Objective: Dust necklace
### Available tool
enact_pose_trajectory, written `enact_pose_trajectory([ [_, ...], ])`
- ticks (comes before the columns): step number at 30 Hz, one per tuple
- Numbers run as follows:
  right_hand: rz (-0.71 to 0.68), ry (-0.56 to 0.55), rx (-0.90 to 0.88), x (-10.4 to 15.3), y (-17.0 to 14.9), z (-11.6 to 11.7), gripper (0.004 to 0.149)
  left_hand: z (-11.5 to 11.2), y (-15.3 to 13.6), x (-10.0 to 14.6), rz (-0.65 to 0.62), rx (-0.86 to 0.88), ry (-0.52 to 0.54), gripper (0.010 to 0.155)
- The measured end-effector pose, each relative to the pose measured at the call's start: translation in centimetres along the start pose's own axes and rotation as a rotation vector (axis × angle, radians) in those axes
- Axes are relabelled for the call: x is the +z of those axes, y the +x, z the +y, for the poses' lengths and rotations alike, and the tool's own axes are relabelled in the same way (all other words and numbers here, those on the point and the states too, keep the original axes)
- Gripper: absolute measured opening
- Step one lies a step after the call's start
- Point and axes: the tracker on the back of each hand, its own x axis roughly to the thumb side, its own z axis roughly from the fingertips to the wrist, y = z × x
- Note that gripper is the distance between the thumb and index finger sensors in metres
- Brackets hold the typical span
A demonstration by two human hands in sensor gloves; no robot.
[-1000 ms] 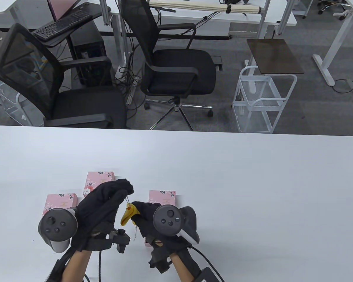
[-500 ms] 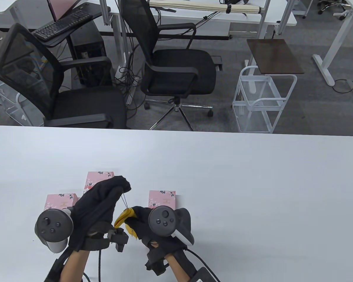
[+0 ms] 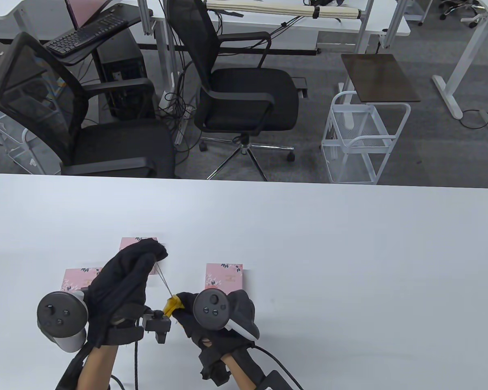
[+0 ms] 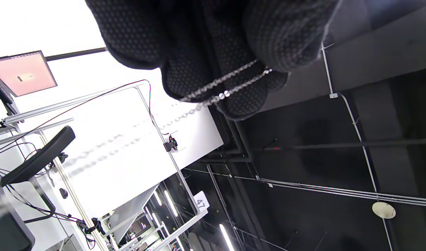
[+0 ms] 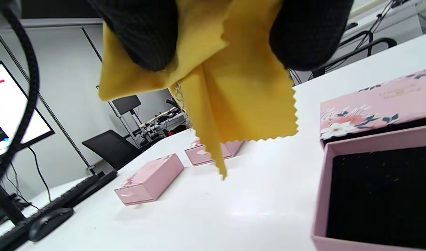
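Observation:
A thin silver necklace chain [image 3: 163,280] runs taut from my raised left hand [image 3: 154,252] down to my right hand [image 3: 181,304]. In the left wrist view my left fingertips [image 4: 247,99] pinch the doubled chain [image 4: 224,81]. My right hand grips a yellow cloth [image 3: 171,306] folded around the chain's lower part. The right wrist view shows the cloth [image 5: 233,104] with its zigzag edge hanging between my thumb and fingers [image 5: 148,38]. The rest of the chain is hidden in the cloth.
Three pink floral boxes lie on the white table [image 3: 309,243]: one [image 3: 136,243] behind my left hand, one [image 3: 74,278] at the left, one [image 3: 223,275] by my right hand. An open box with black lining [image 5: 373,195] sits under my right wrist. Office chairs stand beyond the far edge.
Both hands have shifted left and toward the near edge. The right hand with the cloth has slid down the chain, so more bare chain shows between the hands.

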Motion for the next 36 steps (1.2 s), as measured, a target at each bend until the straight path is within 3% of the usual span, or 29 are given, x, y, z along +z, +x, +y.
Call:
enact_pose_trajectory([
  [9, -0.011, 0.073, 0.044, 0.0, 0.6, 0.3, 0.041, 0.8, -0.1, -0.1, 0.007, 0.008, 0.025, 0.040],
  [20, 0.033, 0.143, 0.283, -0.1, 0.7, 0.1, 0.044, 2.5, -0.4, -0.3, 0.033, 0.051, 0.082, 0.040],
  [28, 0.045, 0.187, 0.280, -0.2, 0.3, -0.2, 0.044, 3.0, -0.2, -0.3, 0.039, 0.086, 0.093, 0.040],
  [31, 0.056, 0.147, 0.324, -0.1, 0.3, -0.9, 0.044, 3.0, -0.2, -0.2, 0.037, 0.086, 0.087, 0.040],
  [36, 0.129, -0.014, 0.298, 1.0, -1.5, -4.4, 0.042, 2.6, 0.0, -0.2, 0.032, 0.091, 0.053, 0.040],
])
